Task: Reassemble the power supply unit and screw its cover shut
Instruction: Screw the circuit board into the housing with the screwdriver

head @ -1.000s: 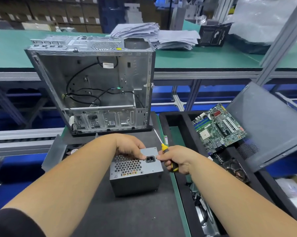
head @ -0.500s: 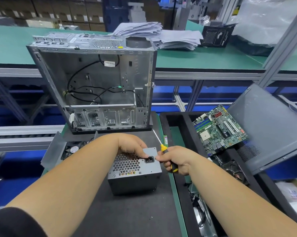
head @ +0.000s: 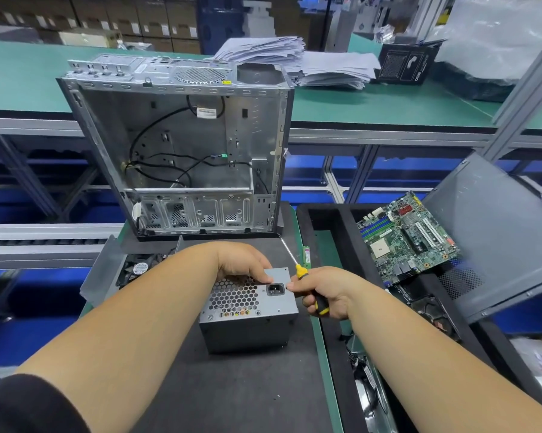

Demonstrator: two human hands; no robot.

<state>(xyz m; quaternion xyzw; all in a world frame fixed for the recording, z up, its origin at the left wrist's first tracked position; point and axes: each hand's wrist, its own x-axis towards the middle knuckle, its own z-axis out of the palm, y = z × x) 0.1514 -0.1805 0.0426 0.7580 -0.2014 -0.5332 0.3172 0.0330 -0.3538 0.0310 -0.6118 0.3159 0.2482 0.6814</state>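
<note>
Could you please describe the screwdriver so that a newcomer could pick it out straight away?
Find the open metal computer case standing on the dark mat. Right in front of it sits the grey power supply unit, and at its right edge the right hand holds the screwdriver. Only it has a yellow-and-black handle and a thin steel shaft.

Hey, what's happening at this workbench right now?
A person is working on a grey metal power supply unit that sits on the black mat. The left hand holds its far top edge, while the right hand grips a yellow-and-black screwdriver beside it, tip pointing away. An empty silver computer case stands behind.
</note>
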